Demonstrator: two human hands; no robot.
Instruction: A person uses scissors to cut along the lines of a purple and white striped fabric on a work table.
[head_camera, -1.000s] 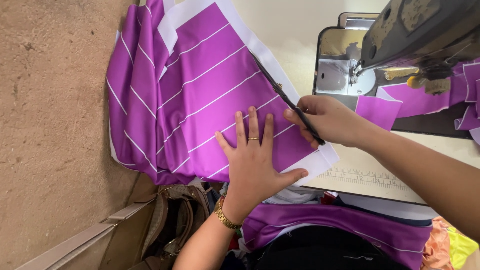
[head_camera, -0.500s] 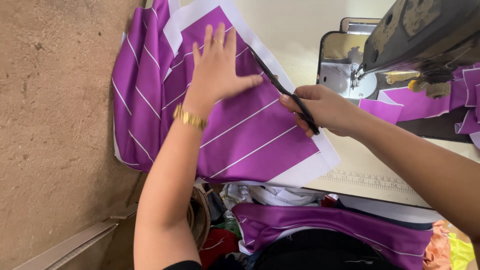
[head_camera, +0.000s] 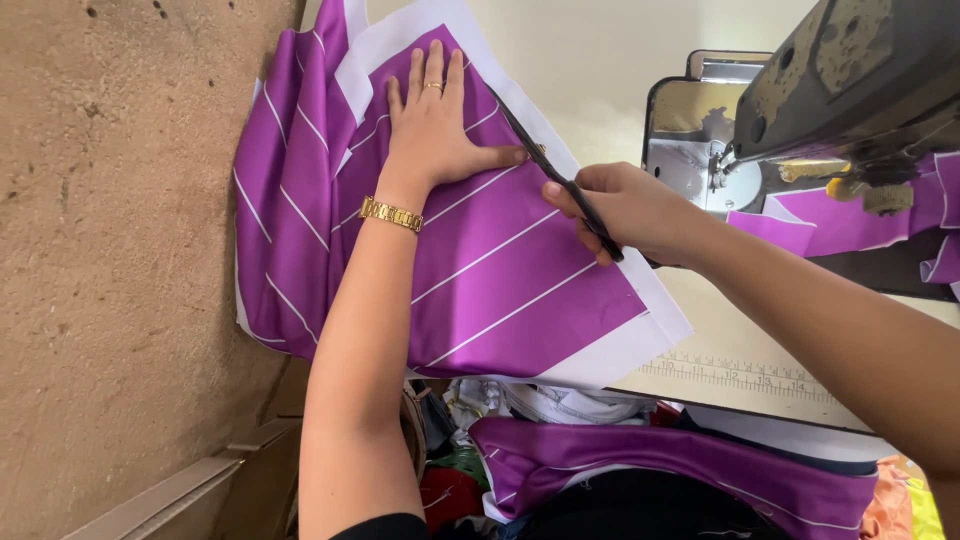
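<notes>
Fabric (head_camera: 500, 270) was the main thing here: a purple piece with thin white stripes, lying flat on a white backing sheet (head_camera: 620, 350) that stuck out past its edges. All of it sat on a pale cream table (head_camera: 620, 60), with part of the purple cloth drooping off the table edge toward the rough brown floor (head_camera: 110, 270). The left hand (head_camera: 435, 125) was spread wide and pressed flat on the fabric, with a ring on one finger and a gold bracelet (head_camera: 391, 214) at the wrist. The right hand (head_camera: 625, 205) was closed around dark scissors (head_camera: 555, 175), whose blades ran along the fabric's edge right next to the left thumb. A dark, worn sewing machine (head_camera: 850, 80) stood on the table just beyond, with purple scraps (head_camera: 850, 215) under it. A printed ruler strip (head_camera: 740, 375) ran along the table's near edge. More purple cloth (head_camera: 640, 460) lay heaped below that edge.
</notes>
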